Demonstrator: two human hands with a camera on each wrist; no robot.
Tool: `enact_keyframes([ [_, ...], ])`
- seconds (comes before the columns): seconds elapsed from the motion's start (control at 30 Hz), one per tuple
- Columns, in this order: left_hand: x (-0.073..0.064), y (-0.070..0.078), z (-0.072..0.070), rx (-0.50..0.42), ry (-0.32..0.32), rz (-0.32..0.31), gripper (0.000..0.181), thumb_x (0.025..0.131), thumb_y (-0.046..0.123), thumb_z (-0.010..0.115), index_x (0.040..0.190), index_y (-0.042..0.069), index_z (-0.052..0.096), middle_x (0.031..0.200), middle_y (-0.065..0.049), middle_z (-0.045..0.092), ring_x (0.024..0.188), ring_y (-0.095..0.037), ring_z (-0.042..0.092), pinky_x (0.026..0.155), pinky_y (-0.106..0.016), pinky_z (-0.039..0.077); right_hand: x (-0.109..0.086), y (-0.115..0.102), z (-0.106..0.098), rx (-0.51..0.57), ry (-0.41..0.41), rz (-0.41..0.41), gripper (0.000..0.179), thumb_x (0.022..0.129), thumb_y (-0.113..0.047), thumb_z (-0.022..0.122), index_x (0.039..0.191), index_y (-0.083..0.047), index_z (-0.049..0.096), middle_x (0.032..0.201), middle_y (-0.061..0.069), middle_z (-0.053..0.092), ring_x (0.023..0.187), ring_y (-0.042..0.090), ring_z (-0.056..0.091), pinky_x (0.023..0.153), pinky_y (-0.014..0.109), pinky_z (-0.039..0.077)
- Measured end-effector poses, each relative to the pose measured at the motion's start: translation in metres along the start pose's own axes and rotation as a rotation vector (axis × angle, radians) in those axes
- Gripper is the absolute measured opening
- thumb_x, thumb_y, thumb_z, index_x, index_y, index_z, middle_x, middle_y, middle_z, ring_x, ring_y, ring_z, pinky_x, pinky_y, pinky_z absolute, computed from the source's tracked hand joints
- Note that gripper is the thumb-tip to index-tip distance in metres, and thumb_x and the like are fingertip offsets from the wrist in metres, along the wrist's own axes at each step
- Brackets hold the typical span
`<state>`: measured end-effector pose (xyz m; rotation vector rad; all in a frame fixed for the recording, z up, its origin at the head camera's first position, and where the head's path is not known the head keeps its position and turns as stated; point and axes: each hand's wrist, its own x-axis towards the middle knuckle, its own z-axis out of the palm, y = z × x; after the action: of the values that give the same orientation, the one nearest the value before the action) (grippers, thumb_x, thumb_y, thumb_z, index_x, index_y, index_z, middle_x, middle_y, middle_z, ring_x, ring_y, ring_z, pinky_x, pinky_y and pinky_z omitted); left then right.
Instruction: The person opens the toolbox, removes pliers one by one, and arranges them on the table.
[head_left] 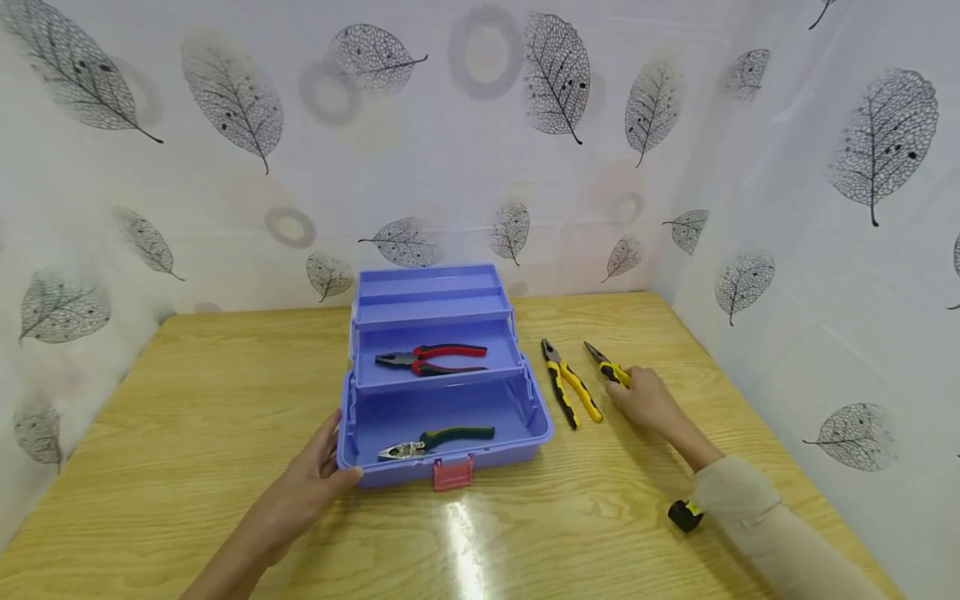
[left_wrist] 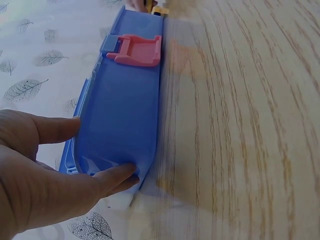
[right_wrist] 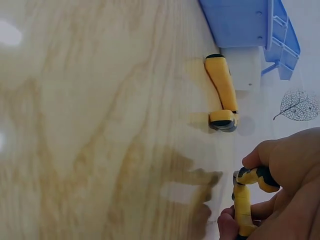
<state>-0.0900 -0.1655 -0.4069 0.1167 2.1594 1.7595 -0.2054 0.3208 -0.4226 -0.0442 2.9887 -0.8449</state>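
Note:
My left hand (head_left: 300, 483) grips the front left corner of a blue-purple toolbox (head_left: 491, 457), thumb on its front and fingers along its left side. In the left wrist view the box's front wall with a pink latch (left_wrist: 142, 51) shows beside that hand. My right hand (head_left: 648, 404) holds yellow-and-black needle-nose pliers (head_left: 617, 372) by the handles, their tip pointing away to the upper left. Close by, yellow-and-black pliers (head_left: 572, 385) lie on the table, handles spread. Red-and-black pliers (head_left: 431, 360) rest in the middle tray, and green-handled pliers (head_left: 438, 442) in the bottom compartment.
The toolbox stands opened, its upper tray (head_left: 431, 296) raised at the back. A small black-and-yellow object (head_left: 685, 517) sits near my right sleeve. Leaf-print cloth (head_left: 442, 167) encloses the wooden table (head_left: 225, 400) at the back and sides.

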Motion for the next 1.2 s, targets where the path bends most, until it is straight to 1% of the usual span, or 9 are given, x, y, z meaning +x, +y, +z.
enact_keyframes([
  [0.13, -0.001, 0.000, 0.000, -0.008, 0.002, -0.005, 0.093, 0.101, 0.003, 0.059, 0.164, 0.004, -0.010, 0.168, -0.031, 0.003, 0.152, -0.048, 0.013, 0.121, -0.055, 0.023, 0.001, 0.001, 0.005, -0.037, 0.012, 0.012, 0.026, 0.099, -0.018, 0.057, 0.085, 0.004, 0.055, 0.070, 0.009, 0.043, 0.057, 0.017, 0.039, 0.051, 0.027, 0.034],
  [0.27, -0.002, 0.001, 0.000, -0.020, 0.002, -0.013, 0.093, 0.102, 0.003, 0.058, 0.164, 0.005, -0.010, 0.168, -0.030, 0.001, 0.153, -0.047, 0.011, 0.121, -0.053, 0.022, 0.000, -0.001, 0.007, -0.091, 0.014, 0.042, 0.043, 0.097, -0.020, 0.059, 0.109, 0.021, 0.059, 0.093, 0.027, 0.051, 0.071, 0.026, 0.047, 0.059, 0.035, 0.045],
  [0.33, -0.002, 0.001, 0.000, -0.020, -0.001, -0.008, 0.093, 0.102, 0.003, 0.058, 0.164, 0.004, -0.011, 0.168, -0.030, 0.001, 0.153, -0.048, 0.011, 0.122, -0.054, 0.021, -0.001, -0.003, 0.008, -0.121, 0.008, 0.050, 0.055, 0.098, -0.021, 0.061, 0.125, 0.026, 0.053, 0.107, 0.034, 0.049, 0.079, 0.030, 0.049, 0.066, 0.040, 0.049],
  [0.4, -0.001, 0.000, 0.000, -0.012, 0.000, -0.004, 0.093, 0.102, 0.003, 0.058, 0.164, 0.004, -0.011, 0.168, -0.031, 0.002, 0.152, -0.048, 0.012, 0.122, -0.055, 0.022, -0.001, -0.004, 0.009, -0.147, 0.004, 0.049, 0.059, 0.097, -0.021, 0.062, 0.129, 0.026, 0.051, 0.109, 0.036, 0.050, 0.082, 0.032, 0.050, 0.069, 0.042, 0.051],
  [0.6, 0.000, -0.001, 0.000, -0.005, 0.005, -0.001, 0.092, 0.102, 0.001, 0.057, 0.163, 0.003, -0.011, 0.167, -0.032, 0.003, 0.152, -0.049, 0.014, 0.121, -0.054, 0.023, -0.003, -0.007, 0.011, -0.215, 0.036, 0.009, 0.052, 0.097, -0.024, 0.066, 0.116, 0.024, 0.058, 0.097, 0.031, 0.053, 0.080, 0.036, 0.049, 0.063, 0.041, 0.042],
  [0.73, 0.000, -0.001, 0.000, -0.005, 0.003, -0.003, 0.091, 0.102, 0.001, 0.057, 0.163, 0.003, -0.011, 0.167, -0.032, 0.002, 0.152, -0.049, 0.013, 0.121, -0.055, 0.023, -0.005, -0.008, 0.013, -0.248, 0.055, -0.006, 0.053, 0.099, -0.031, 0.068, 0.112, 0.020, 0.061, 0.095, 0.031, 0.055, 0.080, 0.036, 0.051, 0.062, 0.040, 0.040],
  [0.93, -0.001, -0.001, 0.000, 0.000, 0.007, 0.000, 0.091, 0.102, 0.001, 0.057, 0.163, 0.003, -0.011, 0.168, -0.031, 0.002, 0.152, -0.049, 0.013, 0.122, -0.055, 0.022, -0.004, -0.006, 0.015, -0.264, 0.061, -0.011, 0.052, 0.100, -0.037, 0.067, 0.107, 0.015, 0.063, 0.094, 0.030, 0.053, 0.080, 0.038, 0.051, 0.061, 0.042, 0.042],
  [1.07, -0.001, -0.001, 0.000, -0.002, 0.003, 0.001, 0.091, 0.103, 0.002, 0.057, 0.164, 0.003, -0.011, 0.168, -0.032, 0.003, 0.152, -0.048, 0.013, 0.122, -0.056, 0.022, -0.004, -0.009, 0.011, -0.292, 0.040, 0.012, 0.059, 0.103, -0.043, 0.061, 0.109, 0.016, 0.063, 0.100, 0.033, 0.055, 0.087, 0.045, 0.055, 0.065, 0.052, 0.048],
  [1.2, -0.002, -0.001, 0.000, -0.010, -0.002, 0.005, 0.091, 0.103, 0.003, 0.057, 0.164, 0.003, -0.011, 0.168, -0.031, 0.003, 0.152, -0.048, 0.013, 0.121, -0.056, 0.023, -0.002, -0.022, 0.003, -0.277, 0.083, -0.044, 0.064, 0.106, -0.041, 0.058, 0.123, 0.020, 0.059, 0.115, 0.041, 0.056, 0.106, 0.055, 0.055, 0.085, 0.065, 0.050],
])
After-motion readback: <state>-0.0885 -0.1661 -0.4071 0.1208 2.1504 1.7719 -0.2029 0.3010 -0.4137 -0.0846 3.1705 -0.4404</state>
